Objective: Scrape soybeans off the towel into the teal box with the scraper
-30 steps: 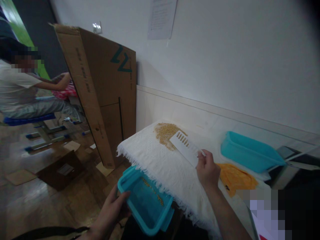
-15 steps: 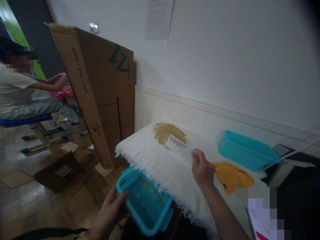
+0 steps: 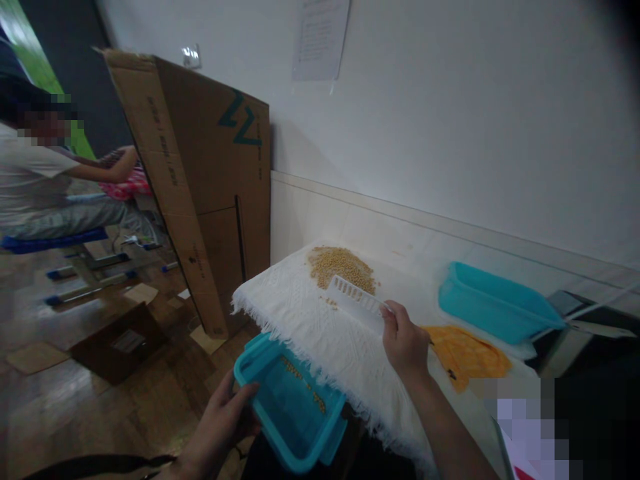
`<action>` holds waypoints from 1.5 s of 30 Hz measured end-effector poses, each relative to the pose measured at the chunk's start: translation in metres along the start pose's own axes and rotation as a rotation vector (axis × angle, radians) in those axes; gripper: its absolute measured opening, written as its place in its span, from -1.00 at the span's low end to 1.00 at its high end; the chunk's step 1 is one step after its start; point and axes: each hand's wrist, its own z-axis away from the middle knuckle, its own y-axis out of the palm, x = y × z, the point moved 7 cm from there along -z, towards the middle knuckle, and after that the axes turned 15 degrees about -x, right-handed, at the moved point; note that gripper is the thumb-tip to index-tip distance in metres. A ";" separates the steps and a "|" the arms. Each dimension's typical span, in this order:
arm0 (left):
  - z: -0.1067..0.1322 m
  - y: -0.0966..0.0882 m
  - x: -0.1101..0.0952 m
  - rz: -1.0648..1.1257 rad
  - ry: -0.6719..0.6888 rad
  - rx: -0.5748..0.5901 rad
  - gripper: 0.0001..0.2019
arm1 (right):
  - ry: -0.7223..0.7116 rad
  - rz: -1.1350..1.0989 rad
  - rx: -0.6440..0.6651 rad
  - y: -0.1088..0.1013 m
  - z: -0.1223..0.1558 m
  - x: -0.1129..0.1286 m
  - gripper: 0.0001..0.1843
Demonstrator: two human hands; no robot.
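My right hand is closed round the end of a white slotted scraper. The scraper's long edge rests on the white towel, right against the near side of a heap of yellow beans. A few loose beans lie just left of the blade. My left hand grips the near corner of a teal container held below the towel's fringed edge. Several beans lie inside that container.
A second teal tub stands on the table at the right, with an orange cloth in front of it. A tall cardboard sheet leans against the wall to the left. Another person sits at far left.
The scraper has swung from tilted above the beans down to lie with its edge on the towel at the heap's near side. A few beans have come loose. The left hand stays put.
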 end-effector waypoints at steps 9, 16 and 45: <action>-0.009 -0.003 0.007 -0.026 -0.004 -0.015 -0.15 | -0.014 -0.003 -0.038 -0.005 -0.001 0.004 -0.41; -0.011 -0.005 0.010 -0.022 -0.009 -0.029 -0.08 | -0.009 0.043 -0.053 -0.006 -0.003 0.001 -0.40; -0.008 -0.003 0.008 -0.006 -0.009 -0.017 -0.16 | 0.093 -0.085 -0.002 -0.004 -0.001 -0.002 -0.41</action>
